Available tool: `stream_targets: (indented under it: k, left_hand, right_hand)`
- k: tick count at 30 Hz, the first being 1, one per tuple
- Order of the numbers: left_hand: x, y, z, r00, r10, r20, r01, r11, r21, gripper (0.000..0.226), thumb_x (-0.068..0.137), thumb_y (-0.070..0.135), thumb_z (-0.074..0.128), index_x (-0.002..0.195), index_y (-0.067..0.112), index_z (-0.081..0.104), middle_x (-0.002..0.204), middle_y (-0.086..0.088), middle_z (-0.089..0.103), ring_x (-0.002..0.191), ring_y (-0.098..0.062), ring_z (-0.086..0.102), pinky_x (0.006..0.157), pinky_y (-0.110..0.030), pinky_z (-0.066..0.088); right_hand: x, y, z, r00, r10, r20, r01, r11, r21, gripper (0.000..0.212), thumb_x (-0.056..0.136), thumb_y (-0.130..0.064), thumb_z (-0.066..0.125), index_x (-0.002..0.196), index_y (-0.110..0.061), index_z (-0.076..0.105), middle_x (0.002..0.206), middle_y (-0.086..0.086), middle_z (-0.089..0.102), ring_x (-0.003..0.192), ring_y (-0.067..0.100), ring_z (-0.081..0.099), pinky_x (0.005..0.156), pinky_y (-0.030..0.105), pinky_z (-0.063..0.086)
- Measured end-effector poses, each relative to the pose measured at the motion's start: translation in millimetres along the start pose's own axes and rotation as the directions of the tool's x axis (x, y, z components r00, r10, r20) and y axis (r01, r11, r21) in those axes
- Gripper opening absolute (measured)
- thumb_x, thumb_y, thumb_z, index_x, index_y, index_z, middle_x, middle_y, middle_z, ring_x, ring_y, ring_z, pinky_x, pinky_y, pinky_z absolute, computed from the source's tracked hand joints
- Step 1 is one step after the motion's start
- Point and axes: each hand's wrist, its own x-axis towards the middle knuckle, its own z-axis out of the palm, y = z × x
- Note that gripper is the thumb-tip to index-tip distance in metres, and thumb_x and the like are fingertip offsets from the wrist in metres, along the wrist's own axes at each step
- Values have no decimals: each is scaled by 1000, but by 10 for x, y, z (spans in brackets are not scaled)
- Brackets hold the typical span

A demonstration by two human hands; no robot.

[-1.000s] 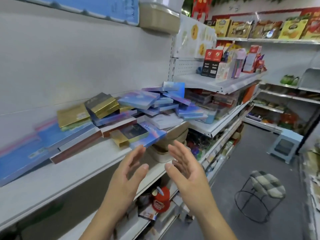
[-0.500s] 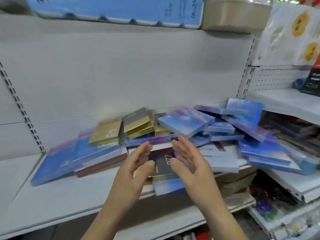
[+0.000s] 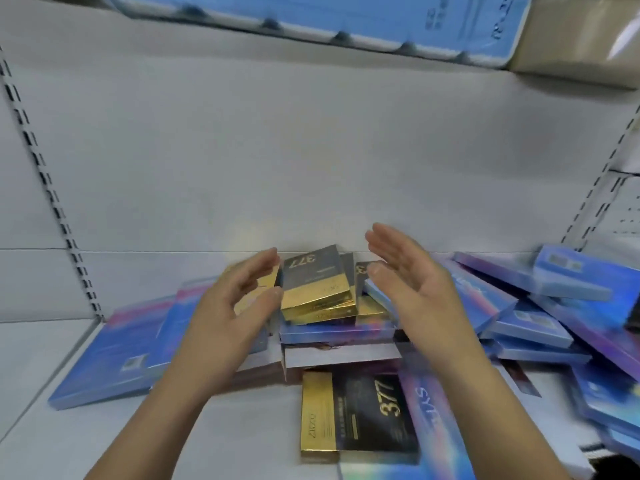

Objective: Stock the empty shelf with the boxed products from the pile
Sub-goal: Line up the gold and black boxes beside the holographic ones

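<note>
Two bare hands hover over the pile (image 3: 339, 337) on the shelf (image 3: 235, 434), and neither holds a box. I judge this to be the first pick, with stocking barely begun. Far left, a wide blue box (image 3: 114, 355) lies flat. Next to it, the left hand (image 3: 225, 320) has its fingers (image 3: 256, 268) curved and apart, with the thumb right at the left edge of the gold-and-black box (image 3: 315, 285). Whether it touches, I cannot tell. That box tops a small stack in the middle of the pile, close to the back wall (image 3: 311, 168). Its long axis runs away from the person, gold end nearer and the dark end printed 377 toward the wall, and it is slightly tilted. The right hand (image 3: 419, 289) is flat and spread, just right of the stack. Further right, blue boxes (image 3: 530, 327) lie crisscrossed. The next move likely calls for closing both hands on the box's long sides and lifting it clear without dragging its neighbours.
</note>
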Motion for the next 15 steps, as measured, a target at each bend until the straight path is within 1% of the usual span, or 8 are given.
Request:
stream_targets:
  k: [2, 3, 5, 7, 9, 10, 12, 15]
  left_hand:
    - [69, -25, -52, 999, -39, -36, 42, 997, 72, 44, 94, 37, 66, 135, 48, 57, 132, 28, 60, 120, 13, 50, 98, -25, 43]
    - [98, -23, -76, 997, -61, -47, 66, 992, 111, 44, 93, 38, 67, 134, 49, 57, 131, 29, 59, 118, 15, 49, 99, -27, 43]
    - [132, -41, -128, 992, -111, -52, 120, 971, 209, 46, 90, 42, 70, 132, 49, 56, 131, 34, 53, 118, 14, 47, 105, -32, 41]
    - [158, -75, -207, 983, -181, 35, 156, 917, 368, 68, 75, 66, 75, 136, 50, 49, 139, 34, 43, 129, 4, 42, 113, -39, 38]
    - [163, -121, -270, 950, -262, 170, 129, 826, 549, 103, 49, 91, 68, 141, 56, 36, 150, 34, 27, 137, -3, 36, 115, -45, 37]
    - [153, -160, -284, 932, -285, 225, 90, 782, 617, 113, 43, 96, 64, 143, 57, 29, 151, 35, 21, 140, -4, 35, 115, -46, 38]
    - [121, -248, -289, 923, -271, 275, 1, 714, 700, 116, 49, 88, 69, 148, 56, 19, 157, 32, 15, 143, -6, 31, 115, -44, 38]
    - [88, -250, -281, 958, -164, 238, -68, 671, 738, 100, 67, 64, 81, 148, 56, 23, 152, 34, 18, 144, -6, 25, 116, -33, 32]
  right_hand:
    - [201, -22, -1, 998, 37, 44, -36, 999, -26, 39, 100, -34, 57, 139, -43, 54, 136, -27, 58, 121, -14, 52, 91, 9, 45]
    - [299, -29, 16, 996, 55, 67, -51, 997, -56, 38, 100, -39, 55, 138, -42, 55, 135, -26, 58, 120, -14, 52, 90, 8, 45]
    - [442, -2, 76, 988, 82, 131, -65, 989, -135, 42, 97, -50, 55, 139, -40, 55, 138, -23, 57, 122, -7, 51, 102, 21, 45]
    - [504, 36, 164, 967, 105, 231, -44, 966, -255, 53, 92, -60, 56, 142, -43, 49, 146, -20, 49, 127, 0, 46, 106, 32, 43]
    - [500, 91, 253, 936, 131, 326, 7, 920, -391, 63, 87, -68, 58, 144, -45, 44, 152, -18, 40, 134, 5, 39, 108, 35, 40]
    - [484, 122, 290, 922, 130, 365, 58, 885, -462, 68, 83, -71, 59, 144, -46, 43, 156, -17, 35, 140, 8, 35, 112, 36, 37]
    - [432, 197, 347, 893, 121, 433, 174, 796, -580, 77, 76, -76, 64, 144, -46, 43, 164, -14, 22, 150, 14, 22, 120, 40, 27]
    - [404, 254, 338, 870, 143, 472, 246, 704, -666, 89, 70, -70, 74, 147, -47, 37, 168, -12, 8, 154, 17, 11, 125, 43, 15]
